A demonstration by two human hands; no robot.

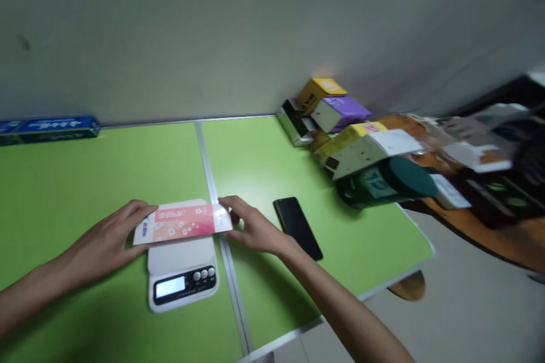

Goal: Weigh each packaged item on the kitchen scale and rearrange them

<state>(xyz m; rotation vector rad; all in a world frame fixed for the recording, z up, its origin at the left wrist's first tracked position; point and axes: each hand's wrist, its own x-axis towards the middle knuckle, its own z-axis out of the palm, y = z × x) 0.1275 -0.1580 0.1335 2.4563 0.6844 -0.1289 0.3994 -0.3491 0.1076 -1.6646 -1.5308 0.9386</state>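
Observation:
A flat pink and white packet (185,223) lies crosswise over the upper part of a white digital scale (181,257). The left end of the packet is between the thumb and fingers of my left hand (111,236). At its right end, my right hand (251,226) pinches the white edge. The scale's display is lit, but its reading is too faint to tell. A black phone (298,228) rests on the green table just right of my right hand.
A blue box (51,129) lies at the table's back left. Several cartons, including a purple one (343,112), are piled at the back right, beside a dark green canister (387,182). Beyond is a brown surface (489,241) with blurred items. The table's edge (409,278) runs along the right.

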